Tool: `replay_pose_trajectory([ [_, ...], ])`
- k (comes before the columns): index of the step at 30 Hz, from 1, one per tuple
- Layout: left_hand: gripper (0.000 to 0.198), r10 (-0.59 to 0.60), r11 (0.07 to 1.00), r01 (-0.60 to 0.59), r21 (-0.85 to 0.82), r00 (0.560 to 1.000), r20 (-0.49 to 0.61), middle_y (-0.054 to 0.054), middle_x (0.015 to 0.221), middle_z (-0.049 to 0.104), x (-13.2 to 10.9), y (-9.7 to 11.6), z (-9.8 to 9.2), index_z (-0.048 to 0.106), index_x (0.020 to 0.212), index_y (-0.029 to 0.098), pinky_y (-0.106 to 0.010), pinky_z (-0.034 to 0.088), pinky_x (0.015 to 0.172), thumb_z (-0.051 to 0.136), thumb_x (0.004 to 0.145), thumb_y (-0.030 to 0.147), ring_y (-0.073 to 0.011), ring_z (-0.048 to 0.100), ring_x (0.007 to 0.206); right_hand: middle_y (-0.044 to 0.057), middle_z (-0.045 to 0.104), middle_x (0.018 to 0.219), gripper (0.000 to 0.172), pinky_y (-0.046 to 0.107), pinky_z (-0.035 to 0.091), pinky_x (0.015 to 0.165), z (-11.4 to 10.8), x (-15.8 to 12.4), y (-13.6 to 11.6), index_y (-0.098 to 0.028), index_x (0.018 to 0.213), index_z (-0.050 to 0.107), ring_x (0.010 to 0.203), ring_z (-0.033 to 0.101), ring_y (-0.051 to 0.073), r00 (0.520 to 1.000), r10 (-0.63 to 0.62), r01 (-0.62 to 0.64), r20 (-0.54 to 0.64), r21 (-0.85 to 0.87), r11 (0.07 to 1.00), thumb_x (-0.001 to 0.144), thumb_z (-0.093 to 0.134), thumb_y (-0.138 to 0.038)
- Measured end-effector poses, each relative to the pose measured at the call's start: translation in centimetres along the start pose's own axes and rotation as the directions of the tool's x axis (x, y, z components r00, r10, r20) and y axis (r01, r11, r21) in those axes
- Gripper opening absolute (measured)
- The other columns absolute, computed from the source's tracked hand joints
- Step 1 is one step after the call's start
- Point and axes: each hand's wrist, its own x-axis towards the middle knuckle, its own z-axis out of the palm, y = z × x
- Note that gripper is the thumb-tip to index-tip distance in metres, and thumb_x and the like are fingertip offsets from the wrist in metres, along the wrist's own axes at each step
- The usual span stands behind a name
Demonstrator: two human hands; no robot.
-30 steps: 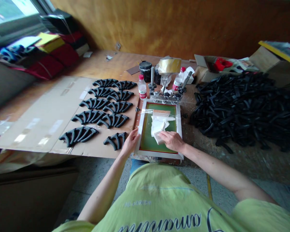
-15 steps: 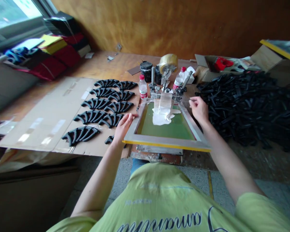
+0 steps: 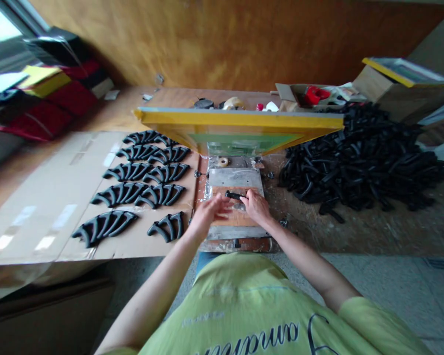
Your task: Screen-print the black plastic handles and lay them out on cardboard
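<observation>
Head view: over the metal plate [image 3: 235,176], the right hand [image 3: 257,208] had a black part [image 3: 235,195] in its grip; near the plate's left edge, the left hand [image 3: 207,213] was spread, grip loose.

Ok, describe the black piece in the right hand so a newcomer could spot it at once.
From the raised yellow-edged frame, drop to the metal plate below it in the picture. Over the plate's brown patch, the right hand pinches one end of the black piece. Unlike the rows at left and the heap at right, it alone is in a hand.
</observation>
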Motion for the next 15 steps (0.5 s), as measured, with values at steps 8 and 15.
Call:
replay_pose_trajectory([
  [8, 0.034, -0.161, 0.971, 0.112, -0.209, 0.958, -0.236, -0.01, 0.095, 0.073, -1.8, -6.8, -3.1, 0.06, 0.095, 0.015, -0.029, 0.056, 0.067, 0.059, 0.088, 0.048, -0.0193, 0.071, 0.081, 0.007, 0.066, 0.102, 0.018, 0.034, 0.04, 0.093, 0.5, -2.7, -0.5, -0.02, 0.099, 0.064, 0.104, 0.053, 0.021, 0.8, -0.595, 0.6, -0.077, 0.067, 0.798, 0.1, 0.046, -0.024],
  [15, 0.03, 0.015, 0.96, 0.184, 0.211, 0.719, -0.695, -0.001, 0.059, 0.065, -4.4, -9.4, -19.2, 0.054, 0.084, 0.019, -0.033, 0.055, 0.059, 0.045, 0.09, 0.047, -0.0191, 0.063, 0.053, 0.012, 0.066, 0.097, 0.024, 0.039, 0.042, 0.088, -3.7, 0.4, 17.9, -0.02, 0.091, 0.069, 0.102, 0.053, 0.025, 0.995, 0.075, -0.049, 0.064, -0.345, 0.937, 0.087, 0.047, -0.011],
])
